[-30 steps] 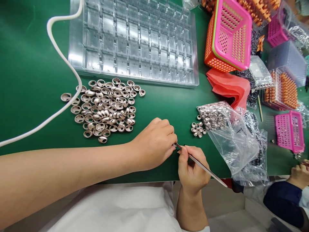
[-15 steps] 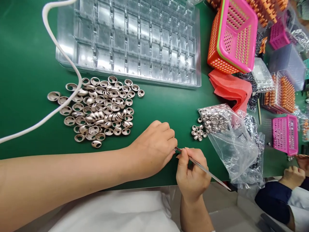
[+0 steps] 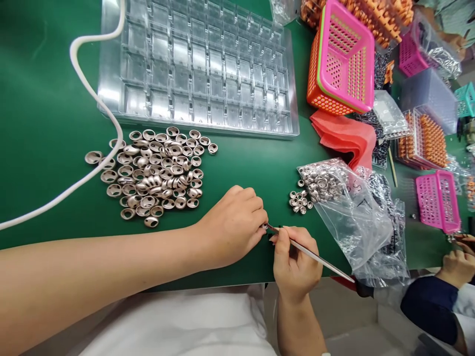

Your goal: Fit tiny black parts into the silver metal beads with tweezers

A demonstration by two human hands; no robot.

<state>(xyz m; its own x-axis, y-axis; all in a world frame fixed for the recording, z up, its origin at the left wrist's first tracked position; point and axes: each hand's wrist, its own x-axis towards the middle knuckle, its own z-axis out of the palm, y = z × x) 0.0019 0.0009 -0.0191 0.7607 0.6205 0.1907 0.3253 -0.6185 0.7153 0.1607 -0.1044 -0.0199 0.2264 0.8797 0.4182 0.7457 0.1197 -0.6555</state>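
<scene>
My left hand (image 3: pixel 234 228) is closed, its fingertips pinching a small silvery metal piece (image 3: pixel 264 226) that is mostly hidden. In my right hand (image 3: pixel 298 264) slim metal tweezers (image 3: pixel 322 261) are gripped like a pen. Their tip meets the piece at my left fingertips, while the long end slants down to the right. Left of my hands lies a heap of hollow silvery metal shells (image 3: pixel 156 173) with holes. A few smaller metal parts (image 3: pixel 300 201) lie to the right, beside an open clear bag (image 3: pixel 326 183) of similar parts.
A clear compartment tray (image 3: pixel 200 69) stands at the back on the green table (image 3: pixel 241 163). A white cable (image 3: pixel 87 79) crosses the shells. Stacked baskets (image 3: pixel 347 59) and a red cloth (image 3: pixel 349 136) are at the right. A co-worker's hand (image 3: pixel 455 267) is at far right.
The view has shifted slightly, so the baskets and bags sit further left. My hands keep nearly the same pose, with the tweezers still at the small metal piece.
</scene>
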